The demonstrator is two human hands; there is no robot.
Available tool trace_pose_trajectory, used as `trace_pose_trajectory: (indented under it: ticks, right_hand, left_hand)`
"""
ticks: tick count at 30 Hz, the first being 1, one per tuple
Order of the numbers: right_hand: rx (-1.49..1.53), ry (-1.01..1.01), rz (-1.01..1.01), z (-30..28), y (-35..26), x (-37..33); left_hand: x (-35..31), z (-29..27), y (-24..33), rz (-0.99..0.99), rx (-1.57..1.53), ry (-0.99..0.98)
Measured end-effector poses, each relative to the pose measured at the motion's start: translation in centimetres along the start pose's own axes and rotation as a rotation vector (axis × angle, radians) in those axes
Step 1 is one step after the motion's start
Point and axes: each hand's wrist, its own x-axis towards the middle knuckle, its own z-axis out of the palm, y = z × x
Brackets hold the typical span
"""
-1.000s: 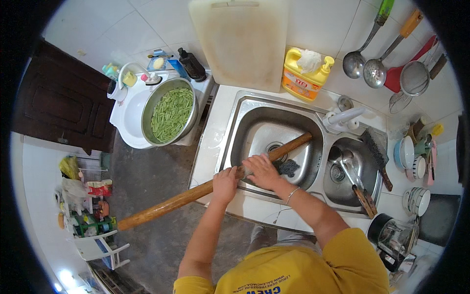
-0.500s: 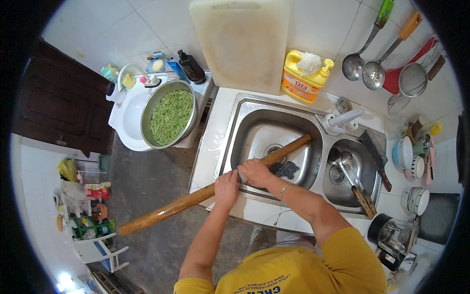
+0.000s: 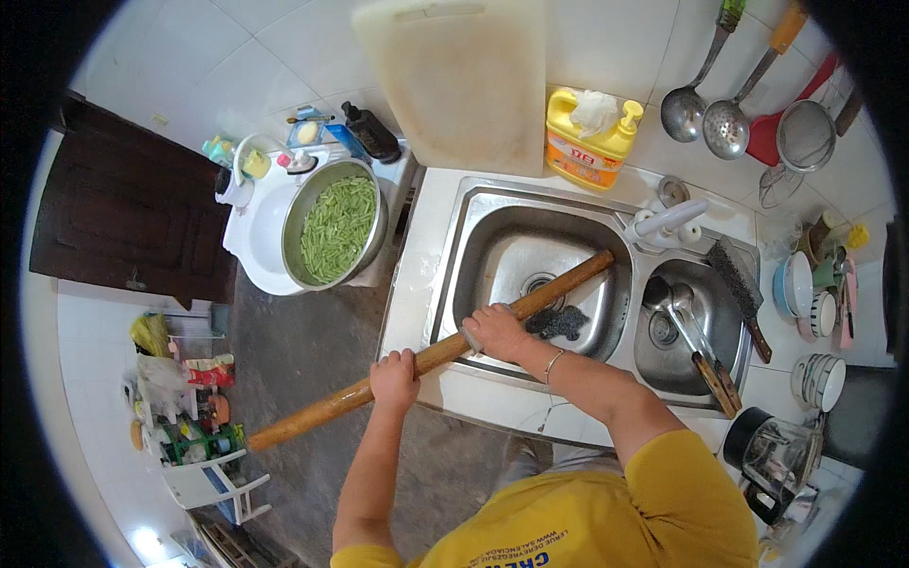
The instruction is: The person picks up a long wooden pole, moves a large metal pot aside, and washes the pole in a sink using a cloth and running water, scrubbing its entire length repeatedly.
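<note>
A long wooden rolling pin (image 3: pixel 317 408) slants from over the floor on the left, across the counter edge, into the large sink basin (image 3: pixel 492 251). My left hand (image 3: pixel 394 379) is closed around its middle, just off the front of the counter. Farther up, my right hand (image 3: pixel 495 331) wraps over the pin at the basin's near rim. Under its fingers a pale grey edge shows, perhaps a cloth or pad; most of it is hidden. The pin's upper end rests near the basin's right wall. A dark, ragged clump (image 3: pixel 565 323) lies on the basin floor beside the pin.
Cut green beans fill a metal bowl (image 3: pixel 289 237) at the left. Behind the sink stand a cutting board (image 3: pixel 454 95) and a yellow jug (image 3: pixel 589 151). The small basin holds metal utensils (image 3: pixel 686 327); a cleaver (image 3: pixel 734 279) lies along its right edge, near the faucet (image 3: pixel 663 220).
My left hand has slid down the pin, away from my right hand. My right hand has moved slightly up along it. The view has shifted a little.
</note>
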Motion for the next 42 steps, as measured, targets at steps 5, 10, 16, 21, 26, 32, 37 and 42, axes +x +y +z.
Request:
trace_pose_trajectory:
  ticks: [5, 10, 16, 21, 26, 32, 37, 42]
  right_hand:
    - [-0.188, -0.215, 0.159, -1.2, 10.1, -2.2]
    - [-0.126, -0.173, 0.282, -1.8, 12.7, -5.1]
    - [-0.123, -0.184, 0.467, -0.6, 12.5, -4.9]
    - [-0.117, -0.118, 0.615, -0.4, 10.7, -4.3]
    - [-0.014, -0.175, 0.534, -0.8, 9.0, -4.4]
    - [0.229, -0.176, 0.432, -1.3, -2.5, -0.9]
    - [0.194, 0.106, 0.199, -6.1, -16.5, 4.6]
    - [0.095, 0.364, 0.215, -6.7, -7.5, 4.4]
  left_hand:
    - [0.2, -1.9, -0.6, -0.043, -0.213, -0.156]
    - [-0.6, -3.0, -0.1, 0.168, -0.274, 0.190]
    - [-9.4, 4.2, -2.8, -0.414, -0.924, 0.539]
    - [-9.7, 2.2, -3.2, -0.991, -2.104, 0.771]
    - [-6.0, 2.7, -8.8, -0.489, -2.690, 0.927]
    - [-6.2, -1.2, -7.4, -0.908, -2.641, 0.948]
    - [-7.0, -8.9, -4.0, -0.578, -2.539, 0.855]
    - [-6.6, -11.9, -3.1, -0.303, -2.282, 0.811]
